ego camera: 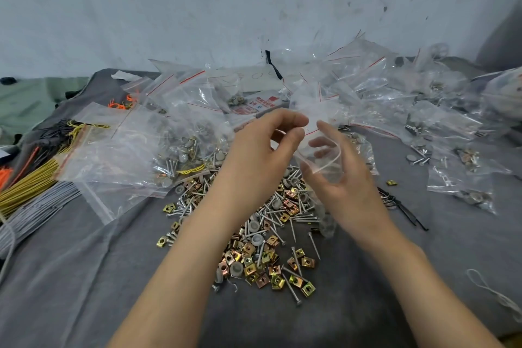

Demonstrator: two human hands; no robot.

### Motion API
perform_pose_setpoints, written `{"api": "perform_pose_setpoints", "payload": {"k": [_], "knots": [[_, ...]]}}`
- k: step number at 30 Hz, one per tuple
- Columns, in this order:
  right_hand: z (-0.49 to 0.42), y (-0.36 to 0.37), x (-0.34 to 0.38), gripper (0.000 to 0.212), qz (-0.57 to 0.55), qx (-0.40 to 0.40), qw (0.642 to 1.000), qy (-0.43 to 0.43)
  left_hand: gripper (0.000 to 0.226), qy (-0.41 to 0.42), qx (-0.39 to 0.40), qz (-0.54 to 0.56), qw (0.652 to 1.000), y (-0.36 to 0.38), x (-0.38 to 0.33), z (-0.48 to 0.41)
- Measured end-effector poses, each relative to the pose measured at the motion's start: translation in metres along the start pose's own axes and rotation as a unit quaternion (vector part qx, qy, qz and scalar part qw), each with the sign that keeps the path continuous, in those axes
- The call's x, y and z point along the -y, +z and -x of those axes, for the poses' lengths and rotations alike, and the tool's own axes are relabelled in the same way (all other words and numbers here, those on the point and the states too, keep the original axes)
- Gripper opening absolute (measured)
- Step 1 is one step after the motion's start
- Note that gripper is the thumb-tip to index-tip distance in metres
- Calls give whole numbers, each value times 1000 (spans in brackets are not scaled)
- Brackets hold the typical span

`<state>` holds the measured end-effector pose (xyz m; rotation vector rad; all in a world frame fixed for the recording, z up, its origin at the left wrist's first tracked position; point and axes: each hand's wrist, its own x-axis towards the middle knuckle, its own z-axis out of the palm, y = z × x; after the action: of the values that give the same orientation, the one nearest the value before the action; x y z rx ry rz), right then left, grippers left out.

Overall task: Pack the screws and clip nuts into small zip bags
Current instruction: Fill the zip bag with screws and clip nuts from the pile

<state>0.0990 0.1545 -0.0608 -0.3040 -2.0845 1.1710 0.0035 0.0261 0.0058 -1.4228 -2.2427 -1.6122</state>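
Note:
A small clear zip bag [320,154] is held up between both hands above the grey cloth. My left hand [260,147] pinches its top edge between thumb and forefinger. My right hand [336,175] grips the bag from the other side, fingers curled around its mouth, which is pulled apart. Below the hands lies a loose pile of silver screws [296,217], brass-coloured clip nuts [251,265] and grey caps [236,268]. I cannot tell whether the held bag contains anything.
Several filled and empty zip bags [135,150] are heaped at the back and right [452,127]. Bundles of yellow, grey and orange cable ties [31,186] lie at the left. Black ties [401,206] lie to the right of the pile. A white wall stands behind.

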Motion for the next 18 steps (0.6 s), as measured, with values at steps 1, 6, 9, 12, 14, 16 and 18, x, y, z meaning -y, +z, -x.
{"api": "perform_pose_setpoints", "payload": {"k": [1, 6, 9, 12, 14, 16, 18], "knots": [[-1, -1, -1, 69, -10, -3, 1000, 4, 14, -4, -3, 1, 1000, -1, 2, 0], [-4, -3, -4, 66, -81, -12, 997, 17, 13, -47, -20, -3, 999, -11, 16, 0], [-5, -4, -3, 61, -118, -26, 992, 22, 16, -87, 22, -64, 994, -17, 33, 5], [-7, -6, -4, 59, -153, -44, 987, 33, 23, -107, 109, -167, 974, -17, 49, 16], [-8, -8, -4, 58, -168, -57, 983, 36, 26, -118, 174, -215, 954, -14, 55, 23], [-9, -9, -4, 57, -186, -62, 980, 44, 28, -123, 224, -273, 927, -11, 59, 27], [-9, -11, -4, 58, -193, -63, 978, 53, 32, -121, 238, -316, 910, -9, 60, 29]]}}
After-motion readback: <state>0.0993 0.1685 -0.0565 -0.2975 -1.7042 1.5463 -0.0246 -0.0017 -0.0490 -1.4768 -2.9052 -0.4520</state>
